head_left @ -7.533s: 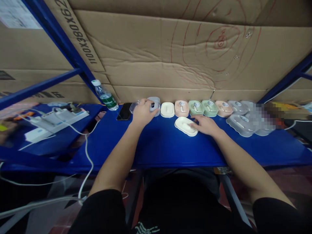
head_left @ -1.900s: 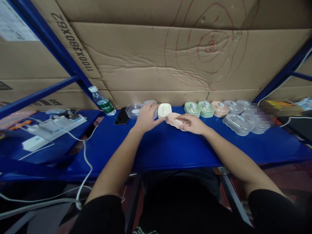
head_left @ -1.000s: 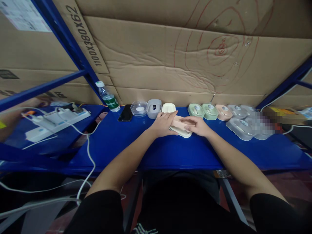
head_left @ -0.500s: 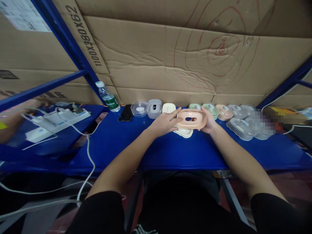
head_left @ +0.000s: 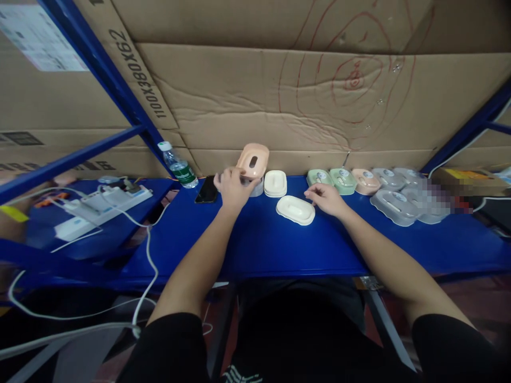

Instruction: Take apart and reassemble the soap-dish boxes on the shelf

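A peach plastic tray (head_left: 260,154) with an oval slot is tilted up at the back of the blue table. My left hand (head_left: 235,187) grips its lower edge, just over a grey plastic piece (head_left: 257,188) that is mostly covered. A clear round container (head_left: 221,180) is largely hidden behind the same hand. My right hand (head_left: 327,199) hovers beside a cream oval lid (head_left: 296,209), its fingers loosely bent and nothing visible between them. Between the hands, further back, sits a small stack of cream lids (head_left: 275,183).
Along the back right stand green boxes (head_left: 343,181), a peach box (head_left: 366,182) and several grey boxes (head_left: 395,206). A phone (head_left: 206,190) and a water bottle (head_left: 180,167) are at the left. Beyond the blue frame lies a power strip (head_left: 104,210) with cables.
The peach tray has moved left and back in my left hand, from the middle to above the grey piece. My right hand has let go of it, uncovering the cream lid.
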`<action>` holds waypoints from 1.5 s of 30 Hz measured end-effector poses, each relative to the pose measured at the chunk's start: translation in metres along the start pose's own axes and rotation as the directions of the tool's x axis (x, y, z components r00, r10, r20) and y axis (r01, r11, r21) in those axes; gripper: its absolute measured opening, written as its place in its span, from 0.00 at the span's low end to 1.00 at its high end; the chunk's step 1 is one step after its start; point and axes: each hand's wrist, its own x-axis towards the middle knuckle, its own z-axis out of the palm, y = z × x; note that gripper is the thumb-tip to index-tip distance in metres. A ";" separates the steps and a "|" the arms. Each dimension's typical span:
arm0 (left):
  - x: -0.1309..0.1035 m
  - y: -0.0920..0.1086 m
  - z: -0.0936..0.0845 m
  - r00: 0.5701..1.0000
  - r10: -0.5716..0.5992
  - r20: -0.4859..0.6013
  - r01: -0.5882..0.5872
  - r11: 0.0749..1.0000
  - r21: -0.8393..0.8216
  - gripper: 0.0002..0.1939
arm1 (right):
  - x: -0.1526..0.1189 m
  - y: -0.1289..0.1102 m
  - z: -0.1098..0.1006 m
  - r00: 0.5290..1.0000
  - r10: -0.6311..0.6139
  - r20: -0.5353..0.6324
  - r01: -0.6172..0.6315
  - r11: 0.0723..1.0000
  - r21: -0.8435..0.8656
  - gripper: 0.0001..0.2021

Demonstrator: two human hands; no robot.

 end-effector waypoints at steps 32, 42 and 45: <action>0.010 -0.011 -0.008 0.957 -0.025 0.288 0.041 0.998 -0.049 0.11 | -0.008 -0.034 -0.022 0.898 -0.310 0.313 0.327 0.945 -0.002 0.12; 0.008 -0.013 -0.008 0.952 -0.001 0.308 0.023 0.997 -0.067 0.12 | 0.053 -0.043 0.043 0.914 -0.327 0.241 0.401 0.635 -0.660 0.12; 0.007 -0.012 -0.008 0.954 -0.003 0.299 0.025 0.997 -0.070 0.12 | 0.067 -0.041 0.058 0.915 -0.307 0.261 0.395 0.552 -0.734 0.13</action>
